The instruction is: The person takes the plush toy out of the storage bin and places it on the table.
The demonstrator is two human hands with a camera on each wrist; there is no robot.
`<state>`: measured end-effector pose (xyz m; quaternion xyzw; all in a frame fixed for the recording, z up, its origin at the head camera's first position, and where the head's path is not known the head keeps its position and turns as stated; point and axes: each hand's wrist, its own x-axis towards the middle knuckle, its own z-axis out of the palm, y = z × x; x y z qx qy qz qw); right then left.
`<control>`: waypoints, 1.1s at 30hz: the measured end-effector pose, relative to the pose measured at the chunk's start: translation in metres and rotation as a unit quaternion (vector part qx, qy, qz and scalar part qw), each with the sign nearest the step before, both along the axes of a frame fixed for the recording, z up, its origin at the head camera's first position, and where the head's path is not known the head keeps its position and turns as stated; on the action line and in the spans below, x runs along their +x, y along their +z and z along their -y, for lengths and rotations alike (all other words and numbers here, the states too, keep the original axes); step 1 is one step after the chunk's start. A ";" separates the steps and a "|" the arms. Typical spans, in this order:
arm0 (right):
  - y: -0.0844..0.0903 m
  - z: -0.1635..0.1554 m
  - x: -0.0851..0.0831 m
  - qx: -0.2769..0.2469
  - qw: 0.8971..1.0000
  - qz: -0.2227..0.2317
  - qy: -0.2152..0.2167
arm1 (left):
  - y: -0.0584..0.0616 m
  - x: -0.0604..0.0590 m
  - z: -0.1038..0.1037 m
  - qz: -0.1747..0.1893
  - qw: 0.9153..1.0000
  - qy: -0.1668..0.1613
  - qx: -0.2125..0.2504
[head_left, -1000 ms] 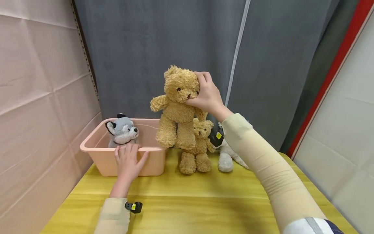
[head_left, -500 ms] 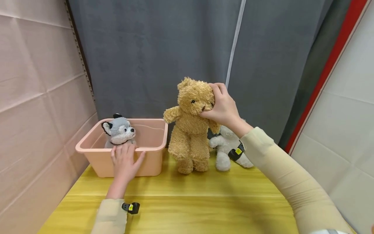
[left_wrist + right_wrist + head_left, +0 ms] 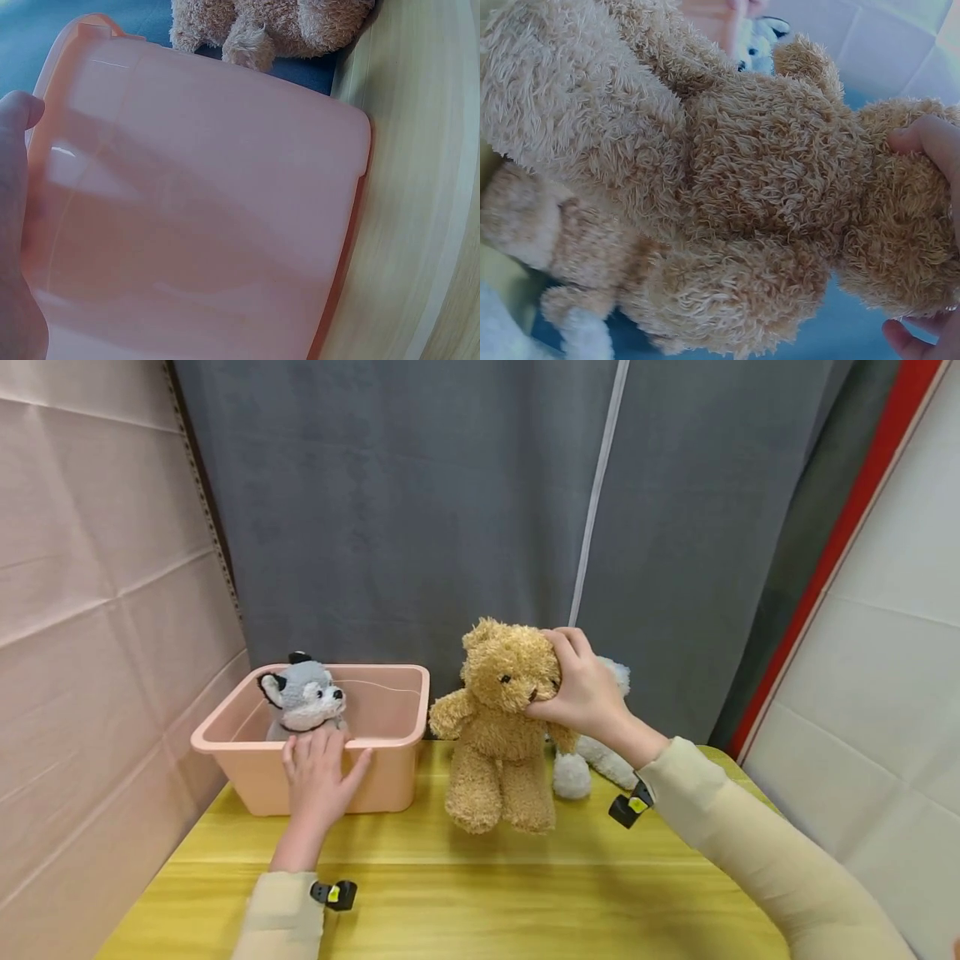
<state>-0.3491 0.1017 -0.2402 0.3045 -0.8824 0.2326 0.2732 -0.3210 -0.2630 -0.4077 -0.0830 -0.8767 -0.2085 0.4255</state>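
A fluffy golden teddy bear (image 3: 498, 735) hangs upright in my right hand (image 3: 588, 689), thumb across its face and fingers behind its head. Its feet are close over the table. In the right wrist view its body (image 3: 772, 157) fills most of the picture. Behind it, a second brown teddy bear (image 3: 592, 247) shows there, hidden in the head view. My left hand (image 3: 318, 777) grips the near rim of a pink tub (image 3: 390, 777), fingers over the edge. Inside the tub sits a grey-and-white husky plush (image 3: 306, 693).
A white plush toy (image 3: 572, 775) sits right behind the bear, partly covered by my right hand. The yellow wooden table (image 3: 450, 902) extends toward me. A grey curtain (image 3: 412, 510) hangs at the back, with pale cloth walls on both sides.
The golden teddy bear has moved right, then down and nearer in my right hand, now hiding the second bear in the head view. My left hand has stayed on the tub's rim.
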 end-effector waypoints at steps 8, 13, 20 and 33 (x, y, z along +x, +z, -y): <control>-0.032 -0.003 0.013 0.033 0.999 0.010 0.005 | 0.000 -0.001 0.000 -0.010 1.000 -0.002 -0.008; -0.052 -0.002 0.017 0.055 0.998 0.021 -0.010 | 0.000 -0.001 -0.001 -0.009 1.000 -0.002 -0.007; -0.074 -0.004 0.016 0.063 0.997 0.049 -0.008 | -0.001 0.000 -0.003 -0.006 1.000 -0.001 -0.006; -0.108 0.007 0.005 0.112 0.985 0.130 -0.009 | 0.003 0.003 0.000 -0.008 1.000 0.001 -0.005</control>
